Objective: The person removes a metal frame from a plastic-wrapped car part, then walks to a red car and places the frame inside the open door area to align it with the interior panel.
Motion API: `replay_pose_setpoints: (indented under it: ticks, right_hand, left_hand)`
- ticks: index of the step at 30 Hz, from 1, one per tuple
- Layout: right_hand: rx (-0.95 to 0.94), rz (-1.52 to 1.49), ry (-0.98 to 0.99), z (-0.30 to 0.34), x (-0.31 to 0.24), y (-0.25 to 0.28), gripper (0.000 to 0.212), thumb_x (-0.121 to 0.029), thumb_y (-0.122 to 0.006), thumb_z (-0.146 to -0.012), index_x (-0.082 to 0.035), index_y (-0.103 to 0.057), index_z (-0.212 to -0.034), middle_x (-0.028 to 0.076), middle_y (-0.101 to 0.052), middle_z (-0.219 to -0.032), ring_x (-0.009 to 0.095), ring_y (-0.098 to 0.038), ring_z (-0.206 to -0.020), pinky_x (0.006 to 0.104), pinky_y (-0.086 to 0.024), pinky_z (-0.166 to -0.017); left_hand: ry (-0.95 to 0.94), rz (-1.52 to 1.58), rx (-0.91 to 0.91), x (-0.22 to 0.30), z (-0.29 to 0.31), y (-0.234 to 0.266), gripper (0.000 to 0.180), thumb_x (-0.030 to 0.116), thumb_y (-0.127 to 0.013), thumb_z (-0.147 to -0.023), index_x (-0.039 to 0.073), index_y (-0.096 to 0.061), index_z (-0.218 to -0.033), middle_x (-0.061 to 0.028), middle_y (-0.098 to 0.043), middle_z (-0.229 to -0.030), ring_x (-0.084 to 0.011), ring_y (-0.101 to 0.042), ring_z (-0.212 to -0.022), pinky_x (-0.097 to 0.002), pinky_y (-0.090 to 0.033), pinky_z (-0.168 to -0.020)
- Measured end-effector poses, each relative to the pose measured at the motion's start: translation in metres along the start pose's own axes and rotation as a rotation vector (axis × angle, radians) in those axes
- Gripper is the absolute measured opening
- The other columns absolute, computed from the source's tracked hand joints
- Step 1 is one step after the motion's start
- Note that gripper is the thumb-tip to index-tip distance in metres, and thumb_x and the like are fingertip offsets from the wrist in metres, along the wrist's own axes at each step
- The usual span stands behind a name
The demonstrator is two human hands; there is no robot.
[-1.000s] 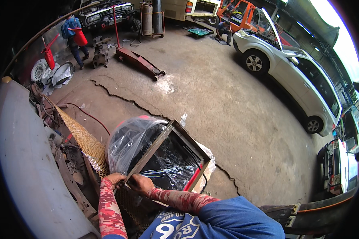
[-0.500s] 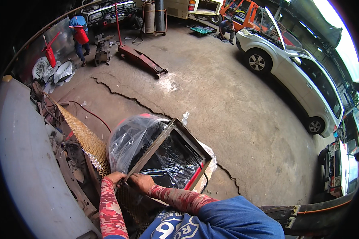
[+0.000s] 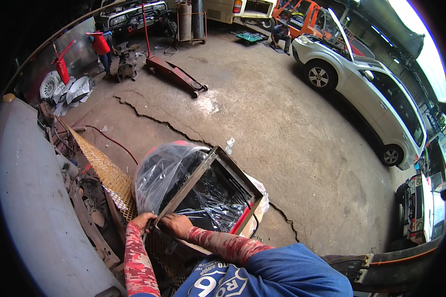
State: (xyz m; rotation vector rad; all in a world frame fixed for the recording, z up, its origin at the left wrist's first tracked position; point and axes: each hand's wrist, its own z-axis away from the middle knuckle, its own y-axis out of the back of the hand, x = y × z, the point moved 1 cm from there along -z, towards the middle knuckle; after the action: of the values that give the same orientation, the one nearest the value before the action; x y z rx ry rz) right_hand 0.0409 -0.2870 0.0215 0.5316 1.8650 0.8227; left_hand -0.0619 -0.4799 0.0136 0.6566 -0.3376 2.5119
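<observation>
Left hand (image 3: 143,222) pinches 1 corner of the brown rectangular metal frame (image 3: 187,186); right hand (image 3: 177,225) curls there, hold unclear. Likely stiff, weighty: opposite rails suit gripping.

Overexposed daylight upper right | shadow beneath white car (image 3: 358,93) | fisheye bending, black rim

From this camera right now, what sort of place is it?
Most likely a vehicle repair shop: a white car stands with its hood up, a red floor jack sits on the concrete, and gas cylinders stand behind it.
</observation>
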Motion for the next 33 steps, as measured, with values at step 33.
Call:
replay_pose_setpoints:
  ticks: [33]
  right_hand:
    - [0.045, -0.111, -0.148, -0.001, 0.001, -0.008, 0.026, -0.024, -0.064, -0.083, -0.005, -0.058, -0.098, 0.016, -0.062, -0.091, 0.038, -0.064, -0.081, 0.0461, -0.052, -0.069]
  left_hand:
    - [-0.979, -0.272, 0.974, -0.039, 0.041, -0.074, 0.024, 0.021, -0.075, -0.079, 0.001, -0.062, -0.085, -0.0078, -0.06, -0.081, -0.0188, -0.055, -0.068, -0.0339, -0.044, -0.063]
